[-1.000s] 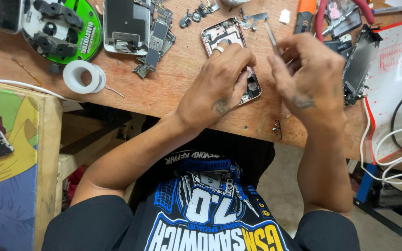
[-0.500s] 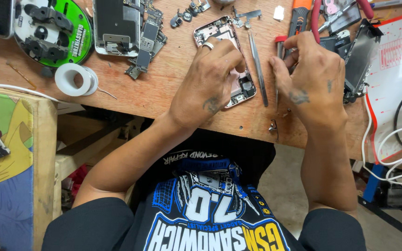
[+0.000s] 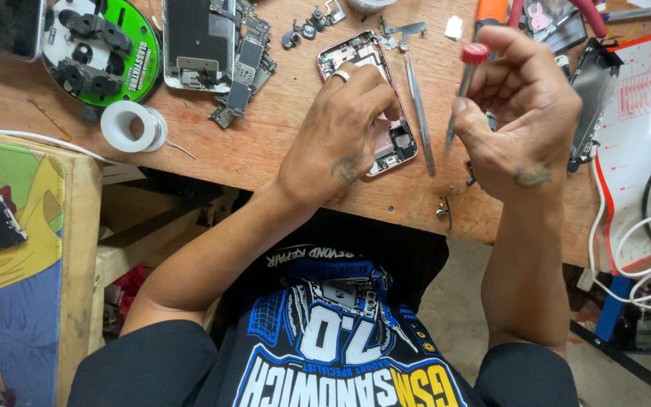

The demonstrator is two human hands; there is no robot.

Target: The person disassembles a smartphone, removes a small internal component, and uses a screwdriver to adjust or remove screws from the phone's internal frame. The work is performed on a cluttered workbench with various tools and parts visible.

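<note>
Wooden surface (image 3: 280,143) carries an opened phone (image 3: 371,98). Right hand (image 3: 521,113) pinches a red-capped screwdriver (image 3: 463,90), tip down, right of the phone; left hand (image 3: 344,132), fingers curled, presses on the phone. Tweezers (image 3: 420,113) lie between, lengthwise alongside it.

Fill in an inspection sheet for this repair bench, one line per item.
Surface: wooden bench, scuffed.
Job's things: opened pink phone shell; thin red-capped screwdriver.
Clutter: steel tweezers, white tape roll, green round tool holder, dismantled phone boards.
Hands: left hand rests on the shell; right hand holds the screwdriver raised.
Cables: white and black leads, right edge.
Surroundings: colourful painted panel, left.
</note>
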